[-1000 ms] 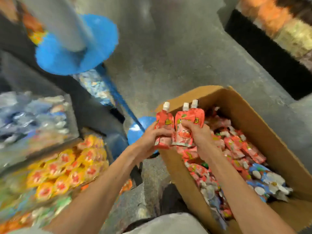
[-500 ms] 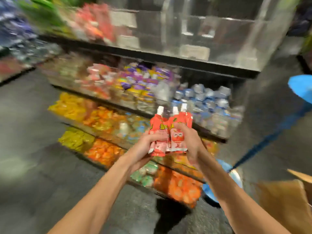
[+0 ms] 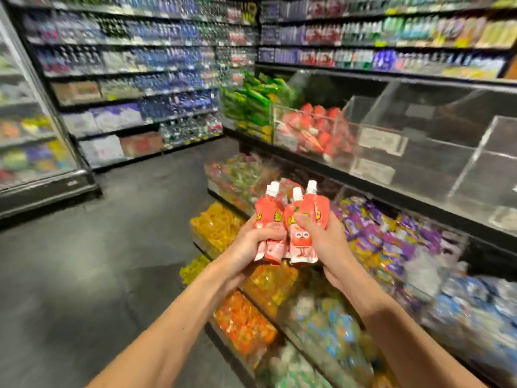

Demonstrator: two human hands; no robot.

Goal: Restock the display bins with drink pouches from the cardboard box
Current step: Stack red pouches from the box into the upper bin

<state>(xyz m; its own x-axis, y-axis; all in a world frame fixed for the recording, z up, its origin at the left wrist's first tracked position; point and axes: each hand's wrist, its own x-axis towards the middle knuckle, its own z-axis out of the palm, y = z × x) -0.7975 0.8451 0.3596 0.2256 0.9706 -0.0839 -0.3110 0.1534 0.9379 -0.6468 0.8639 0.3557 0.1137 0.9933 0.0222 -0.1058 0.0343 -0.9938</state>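
Note:
Both my hands hold a bunch of red drink pouches (image 3: 300, 219) with white caps, upright, in front of the display shelves. My left hand (image 3: 251, 243) grips the left pouches from below and behind. My right hand (image 3: 321, 236) grips the right pouches, its thumb across their front. A clear display bin (image 3: 310, 130) with the same red pouches sits on the upper shelf, above and beyond my hands. To its right stand clear acrylic bins (image 3: 436, 152) that look empty. The cardboard box is out of view.
Lower shelves hold bins of yellow (image 3: 218, 222), orange (image 3: 243, 323), purple (image 3: 391, 236) and blue (image 3: 475, 298) packets. Green packets (image 3: 251, 102) fill the bin left of the red one. Bottle shelves line the back wall; grey floor (image 3: 98, 261) lies to the left.
My view has swung left and up from the cardboard box to the display shelves. The pouches stay held in both hands, now nearer the upper bins.

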